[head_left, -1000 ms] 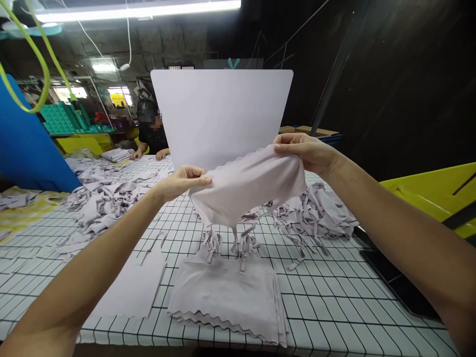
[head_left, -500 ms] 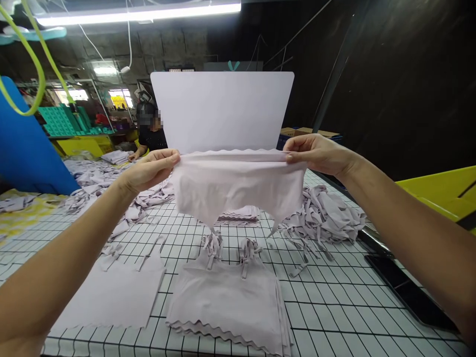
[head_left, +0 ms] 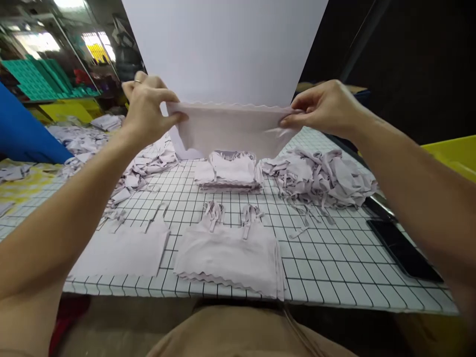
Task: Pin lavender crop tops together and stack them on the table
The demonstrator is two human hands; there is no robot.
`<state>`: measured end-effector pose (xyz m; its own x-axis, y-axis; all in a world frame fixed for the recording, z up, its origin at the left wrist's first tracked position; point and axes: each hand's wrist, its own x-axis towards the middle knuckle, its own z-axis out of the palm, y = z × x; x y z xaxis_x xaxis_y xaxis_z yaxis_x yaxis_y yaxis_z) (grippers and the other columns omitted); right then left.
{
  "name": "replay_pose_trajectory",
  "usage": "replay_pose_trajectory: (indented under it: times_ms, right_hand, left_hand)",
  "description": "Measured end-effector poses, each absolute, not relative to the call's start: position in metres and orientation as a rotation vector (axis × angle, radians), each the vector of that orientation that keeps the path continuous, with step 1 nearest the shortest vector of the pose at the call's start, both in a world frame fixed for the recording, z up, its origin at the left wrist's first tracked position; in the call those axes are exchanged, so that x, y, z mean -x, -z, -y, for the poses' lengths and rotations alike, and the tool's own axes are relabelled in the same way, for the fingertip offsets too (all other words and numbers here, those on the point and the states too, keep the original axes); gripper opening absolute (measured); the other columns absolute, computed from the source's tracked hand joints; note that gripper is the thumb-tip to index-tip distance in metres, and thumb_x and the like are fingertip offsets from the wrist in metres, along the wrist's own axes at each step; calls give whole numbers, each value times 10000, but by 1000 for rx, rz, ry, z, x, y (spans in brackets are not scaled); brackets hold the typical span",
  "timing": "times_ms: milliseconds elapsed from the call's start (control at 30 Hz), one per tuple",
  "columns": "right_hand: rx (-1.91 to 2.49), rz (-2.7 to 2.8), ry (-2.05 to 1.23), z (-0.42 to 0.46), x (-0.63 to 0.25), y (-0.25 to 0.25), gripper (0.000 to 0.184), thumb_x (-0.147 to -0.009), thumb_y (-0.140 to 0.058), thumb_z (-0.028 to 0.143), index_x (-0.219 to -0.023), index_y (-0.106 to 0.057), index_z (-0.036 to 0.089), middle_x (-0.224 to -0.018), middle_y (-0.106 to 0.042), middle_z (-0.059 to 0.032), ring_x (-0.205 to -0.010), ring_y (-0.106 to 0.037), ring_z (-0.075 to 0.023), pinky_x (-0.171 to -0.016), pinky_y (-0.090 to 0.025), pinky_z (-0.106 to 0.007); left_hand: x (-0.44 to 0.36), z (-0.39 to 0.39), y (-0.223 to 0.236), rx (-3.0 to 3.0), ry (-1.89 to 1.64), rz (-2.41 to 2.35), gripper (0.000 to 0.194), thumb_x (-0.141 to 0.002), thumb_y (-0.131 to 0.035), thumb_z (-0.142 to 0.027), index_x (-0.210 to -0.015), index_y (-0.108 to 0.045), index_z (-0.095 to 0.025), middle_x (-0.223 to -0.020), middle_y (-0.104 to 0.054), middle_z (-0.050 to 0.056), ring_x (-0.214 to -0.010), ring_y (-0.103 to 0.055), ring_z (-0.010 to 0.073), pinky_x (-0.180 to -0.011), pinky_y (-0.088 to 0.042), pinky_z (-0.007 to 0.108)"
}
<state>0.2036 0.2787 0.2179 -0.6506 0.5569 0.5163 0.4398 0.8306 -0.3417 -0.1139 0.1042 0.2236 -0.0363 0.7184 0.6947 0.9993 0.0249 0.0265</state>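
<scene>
Held garment: A pale garment (head_left: 234, 129) is hanging in the air over the far part of a grid-covered table (head_left: 334, 267), in front of a white board (head_left: 226, 49).
Left hand: The left hand (head_left: 147, 106), wearing a ring, is pinching the garment's upper left corner between thumb and fingers.
Right hand: The right hand (head_left: 327, 109) is gripping the upper right corner the same way, thumb below.
Containers: A yellow bin (head_left: 453, 153) is showing part of its wall at the right edge, its contents impossible to make out from here; teal crates (head_left: 33, 79) are standing in the left background.
Change from half a second earlier: The view is tilting further down, the board's top edge is now lying out of frame, and more of a far stack (head_left: 234, 171) of garments is showing below the held one.
Direction: The garment's long axis is running left to right, nearly level; its wavy edge is facing up and its body is draping downward.
Tabletop: A near stack (head_left: 228, 258) is lying with straps pointing away from the wearer, another garment (head_left: 122, 250) is resting to its left, and a loose heap (head_left: 330, 178) is spreading at right, near a dark phone (head_left: 403, 250).
</scene>
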Motion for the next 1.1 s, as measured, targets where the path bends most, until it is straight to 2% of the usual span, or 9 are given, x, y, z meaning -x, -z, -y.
replay_pose_trajectory:
  times_ms: [100,167,233,367,533,600,833,967,1100]
  right_hand:
    - [617,2386,-332,-242,-221,-166,145,-786,-784,273,-765,-694,161,-906,-692,-57,-823,-594,-142,-744,-485,-327]
    - [623,2486,-543,-219,-234,-119,61,-839,-707,243,-796,-693,202,-862,-712,-41,-825,-637,-169,-683,-527,-325]
    - [641,2553,-657,-199,-245,-72,99,-881,-625,225,-799,-679,209,-771,-708,-21,-723,-637,-164,-615,-521,-317]
    - [565,2500,-513,-162,-264,-13,111,-910,-578,174,-829,-650,195,-761,-695,-24,-695,-630,-171,-708,-507,-368]
    - [439,2436,-402,-114,-288,4,133,-898,-593,63,-881,-620,192,-819,-673,-23,-781,-649,-157,-1051,-428,-518]
    - [398,2480,-381,-98,-295,11,147,-896,-583,34,-892,-610,178,-818,-658,-28,-778,-638,-145,-1096,-387,-555]
    - [331,2557,-322,-64,-300,38,166,-885,-541,11,-870,-617,158,-795,-625,-44,-751,-576,-144,-1083,-403,-578]
    - [357,2519,-385,-64,-306,39,30,-917,-602,186,-905,-628,177,-819,-645,-45,-780,-598,-175,-1057,-417,-569]
    - [1050,2364,-483,-85,-305,43,296,-985,-486,410,-1093,-632,176,-856,-679,-82,-828,-611,-252,-838,-475,-488]
  left_hand:
    - [108,-71,-169,1880,870,1815,468,-902,-578,-439,-984,-710,3,-1058,-630,50,-962,-618,152,-857,-486,367]
    - [102,-47,-117,1994,925,1912,318,-895,-608,-372,-935,-732,-83,-868,-689,10,-689,-604,85,-696,-525,269]
    - [95,-25,-65,2077,968,1990,202,-884,-609,-299,-882,-738,-144,-772,-717,16,-622,-624,115,-602,-547,257]
    - [80,14,-3,2135,1003,2010,167,-909,-571,-200,-940,-735,-186,-849,-755,37,-741,-705,163,-654,-592,285]
    - [64,60,8,2201,1034,1933,229,-915,-538,-81,-987,-718,-204,-951,-733,42,-879,-711,156,-768,-594,270]
    - [61,74,12,2230,1033,1948,270,-906,-524,-48,-1006,-709,-216,-975,-728,36,-889,-712,151,-784,-592,261]
    - [59,98,37,2242,1028,2066,303,-903,-498,-52,-1002,-717,-236,-1005,-739,23,-928,-719,160,-852,-595,279]
    - [63,101,33,2291,1042,2243,257,-928,-496,-147,-967,-728,-248,-1058,-739,37,-1004,-698,198,-899,-581,350]
    - [69,88,28,1855,1099,2721,323,-945,-523,-370,-1199,-650,-216,-1160,-683,91,-987,-677,221,-846,-580,371]
